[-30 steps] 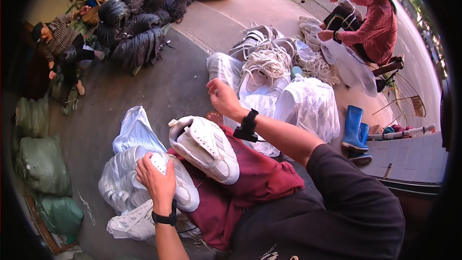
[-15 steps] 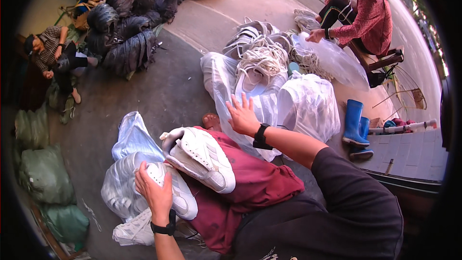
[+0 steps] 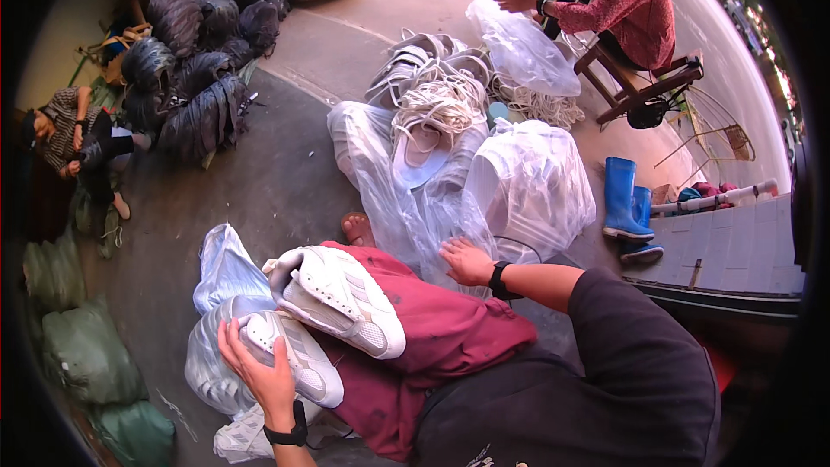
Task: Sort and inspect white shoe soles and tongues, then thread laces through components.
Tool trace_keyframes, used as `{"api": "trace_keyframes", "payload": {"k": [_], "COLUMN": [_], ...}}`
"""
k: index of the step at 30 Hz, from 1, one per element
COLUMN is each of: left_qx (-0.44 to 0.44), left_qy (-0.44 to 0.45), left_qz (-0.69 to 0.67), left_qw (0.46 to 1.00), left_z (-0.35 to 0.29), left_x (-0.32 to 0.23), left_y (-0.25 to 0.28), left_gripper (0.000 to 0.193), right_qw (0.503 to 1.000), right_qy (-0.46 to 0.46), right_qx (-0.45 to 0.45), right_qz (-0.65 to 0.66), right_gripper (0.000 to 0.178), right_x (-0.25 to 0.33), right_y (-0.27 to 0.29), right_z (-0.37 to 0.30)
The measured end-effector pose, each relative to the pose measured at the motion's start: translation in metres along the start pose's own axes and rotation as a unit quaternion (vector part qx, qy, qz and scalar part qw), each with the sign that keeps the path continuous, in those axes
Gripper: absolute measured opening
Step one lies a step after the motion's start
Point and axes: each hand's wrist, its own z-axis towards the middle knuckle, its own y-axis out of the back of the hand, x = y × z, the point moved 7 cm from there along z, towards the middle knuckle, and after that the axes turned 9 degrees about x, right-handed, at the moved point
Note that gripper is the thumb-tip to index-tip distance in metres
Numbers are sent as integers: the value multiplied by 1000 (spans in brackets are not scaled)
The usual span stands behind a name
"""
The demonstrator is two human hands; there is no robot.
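Two white sneakers with grey mesh rest on my lap, over maroon trousers (image 3: 484,330). My left hand (image 3: 264,374) grips the lower sneaker (image 3: 309,369), thumb on one side and fingers on the other. The other sneaker (image 3: 341,301) lies beside it, unlaced, and neither hand touches it. My right hand (image 3: 468,261) has its fingers bent onto the near edge of a clear plastic bag (image 3: 393,199); the fingertips are partly hidden in the film. Inside and above that bag are grey-white shoes and a heap of pale laces (image 3: 443,106).
A second filled plastic bag (image 3: 536,186) stands right of it, before blue rubber boots (image 3: 624,199). Left of my lap lie a bag of shoes (image 3: 220,355) and green sacks (image 3: 91,350). Dark bundles (image 3: 203,95) are piled far left. Two people sit nearby, one on a wooden stool (image 3: 631,91).
My right hand has come down and nearer, from spread fingers above the bag to bent fingers at its edge. My left hand stays on the sneaker. The far-right person's hands have moved.
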Motion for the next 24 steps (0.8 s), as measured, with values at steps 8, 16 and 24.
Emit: {"api": "trace_keyframes", "payload": {"k": [8,16,24], "left_qx": [45,40,23], "left_qy": [-12,-3,0], "left_qz": [113,119,129], "left_qw": [993,992,991], "left_z": [2,18,52], "left_x": [-8,-3,10], "left_y": [-25,-36,-41], "left_gripper": [75,75,69], "right_qw": [987,950,916], "right_qy": [-19,-119,-225], "right_qx": [-5,-205,-307], "right_qz": [158,202,125], "right_gripper": [34,25,22], "right_x": [21,-81,-160], "right_y": [91,163,205], "right_z": [18,92,156]}}
